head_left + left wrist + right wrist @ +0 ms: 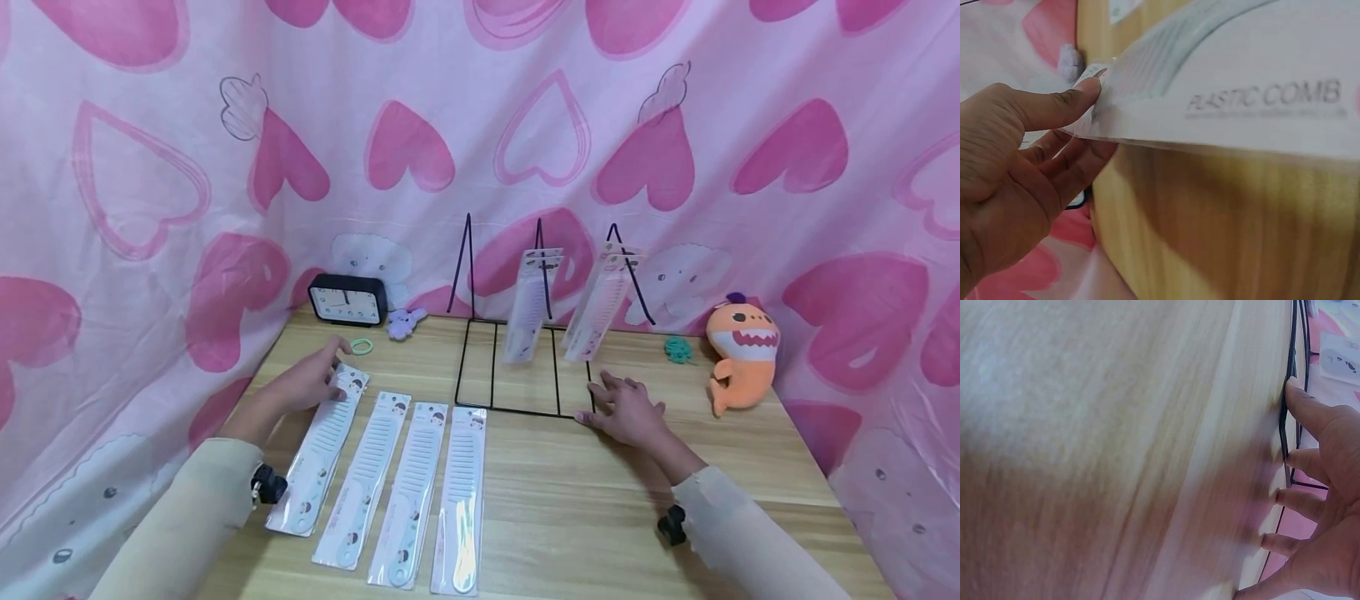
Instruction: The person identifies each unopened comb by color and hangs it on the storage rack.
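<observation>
My left hand [306, 383] pinches the top end of the leftmost packaged comb [322, 450], thumb on one face and fingers behind. In the left wrist view this clear pack [1241, 119] shows the print "PLASTIC COMB" and is lifted at an angle above the wood. Three more packaged combs [408, 492] lie side by side to its right. My right hand [628, 410] rests with spread fingers at the front right corner of a black wire rack [525, 412]; its thumb touches the wire. Packaged combs [527, 304] hang from the rack's middle hook, others [600, 308] from its right hook.
A black alarm clock [347, 300], a purple plush toy [405, 322] and a light green ring [362, 347] sit at the back left. At the right are a teal claw clip [678, 350] and an orange shark plush [744, 358]. Heart-patterned curtain [408, 146] encloses the wooden table.
</observation>
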The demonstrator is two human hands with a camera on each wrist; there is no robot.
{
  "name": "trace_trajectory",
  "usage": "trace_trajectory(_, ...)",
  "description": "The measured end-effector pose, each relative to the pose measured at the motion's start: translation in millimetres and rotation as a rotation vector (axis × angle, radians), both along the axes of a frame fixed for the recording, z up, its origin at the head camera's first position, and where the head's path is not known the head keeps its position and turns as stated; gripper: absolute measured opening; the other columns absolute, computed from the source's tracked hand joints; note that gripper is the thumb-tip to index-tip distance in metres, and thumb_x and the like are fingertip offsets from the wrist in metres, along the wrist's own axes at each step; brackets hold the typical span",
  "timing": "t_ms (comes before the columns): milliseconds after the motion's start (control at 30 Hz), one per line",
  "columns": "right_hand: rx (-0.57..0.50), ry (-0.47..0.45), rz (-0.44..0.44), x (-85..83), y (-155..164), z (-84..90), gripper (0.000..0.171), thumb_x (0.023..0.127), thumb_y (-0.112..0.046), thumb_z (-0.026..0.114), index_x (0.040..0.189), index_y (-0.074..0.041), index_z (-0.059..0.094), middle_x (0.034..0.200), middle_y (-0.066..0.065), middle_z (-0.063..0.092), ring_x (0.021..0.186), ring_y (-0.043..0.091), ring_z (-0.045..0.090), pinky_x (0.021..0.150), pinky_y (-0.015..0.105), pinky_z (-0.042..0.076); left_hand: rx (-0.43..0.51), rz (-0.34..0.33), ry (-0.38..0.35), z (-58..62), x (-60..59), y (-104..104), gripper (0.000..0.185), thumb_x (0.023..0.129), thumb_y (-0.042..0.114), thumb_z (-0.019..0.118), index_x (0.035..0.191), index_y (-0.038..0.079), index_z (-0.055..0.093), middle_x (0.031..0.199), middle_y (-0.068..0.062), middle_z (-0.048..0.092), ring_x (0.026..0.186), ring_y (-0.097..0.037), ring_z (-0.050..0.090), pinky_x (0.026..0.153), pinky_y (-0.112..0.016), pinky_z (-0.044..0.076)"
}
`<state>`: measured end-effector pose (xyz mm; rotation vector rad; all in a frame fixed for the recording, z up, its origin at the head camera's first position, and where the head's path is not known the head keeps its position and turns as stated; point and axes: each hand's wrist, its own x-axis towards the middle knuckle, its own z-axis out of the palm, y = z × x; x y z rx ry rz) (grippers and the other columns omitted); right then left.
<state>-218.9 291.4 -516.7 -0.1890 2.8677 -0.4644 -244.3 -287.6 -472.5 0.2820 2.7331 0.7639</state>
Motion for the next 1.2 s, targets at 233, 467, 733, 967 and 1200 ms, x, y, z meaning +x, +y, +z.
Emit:
trace_trajectory(233, -0.003, 0.005, 0.001, 0.6, 0.0, -0.6, 0.086, 0.100, -0.071, 0.070, 0.165, -0.016, 0.053, 0.181, 0.020, 0.032, 0.158, 0.066, 0.027, 0.104, 0.105, 0.015, 0.057, -0.058, 0.105, 22.1, 1.8, 4.4, 0.052, 0.096, 0.000, 0.081, 0.140, -0.001, 0.053, 0.134, -0.030, 0.066, 0.108, -0.039, 0.071, 0.099, -0.059, 0.060)
trace_trajectory(467, -0.006, 0.001, 0.003, 1.0, -0.3, 0.3, 0.085, 0.101, -0.070, 0.069, 0.165, -0.016, 0.054, 0.181, 0.020, 0.032, 0.158, 0.067, 0.027, 0.104, 0.105, 0.017, 0.046, -0.068, 0.174, 47.1, 2.4, 18.6, 0.048, 0.100, 0.002, 0.078, 0.143, 0.004, 0.057, 0.132, -0.024, 0.071, 0.116, -0.040, 0.071, 0.102, -0.062, 0.061)
trace_trajectory(733, 0.001, -0.007, 0.002, 1.6, -1.5, 2.4, 0.084, 0.101, -0.068, 0.070, 0.164, -0.016, 0.055, 0.181, 0.018, 0.034, 0.159, 0.067, 0.026, 0.103, 0.105, 0.017, 0.059, -0.080, 0.241, 73.0, 6.2, 38.6, 0.049, 0.103, 0.004, 0.076, 0.148, 0.010, 0.058, 0.130, -0.020, 0.072, 0.114, -0.037, 0.073, 0.103, -0.060, 0.063)
trace_trajectory(967, -0.001, 0.010, 0.028, 4.6, -5.0, 2.6, 0.079, 0.105, -0.058, 0.071, 0.166, -0.013, 0.051, 0.179, 0.016, 0.038, 0.158, 0.070, 0.026, 0.097, 0.106, 0.017, 0.088, -0.083, 0.252, 93.6, 16.4, 59.8, 0.049, 0.103, 0.007, 0.077, 0.148, 0.015, 0.060, 0.133, -0.014, 0.073, 0.118, -0.034, 0.072, 0.103, -0.057, 0.064)
trace_trajectory(1200, -0.025, 0.018, 0.021, 4.0, -3.8, -2.9, 0.081, 0.105, -0.051, 0.074, 0.170, -0.011, 0.044, 0.179, 0.018, 0.037, 0.157, 0.071, 0.027, 0.095, 0.107, 0.015, 0.096, -0.093, 0.270, 101.8, 23.7, 74.7, 0.050, 0.103, 0.008, 0.078, 0.150, 0.015, 0.060, 0.138, -0.013, 0.071, 0.118, -0.033, 0.073, 0.101, -0.055, 0.066)
